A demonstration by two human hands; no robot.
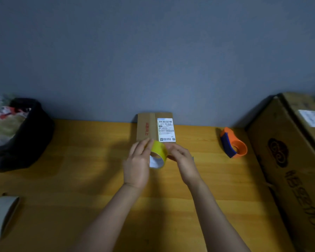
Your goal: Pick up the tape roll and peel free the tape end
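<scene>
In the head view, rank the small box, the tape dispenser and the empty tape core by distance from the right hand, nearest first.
From the right hand:
1. Small box, just beyond the fingertips, against the wall.
2. Tape dispenser, orange and blue, off to the right.
3. Empty tape core, far left, at the table's near edge.

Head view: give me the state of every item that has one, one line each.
Yellow tape roll: lifted off the table, held between both hands.
Left hand: grips the roll's left side.
Right hand: pinches the roll's right edge.
Small carton: closed, flat, label facing up.
Tape dispenser: unloaded, lying on the table.
Black bag: open, filled with colourful items.
Large box: closed.
</scene>
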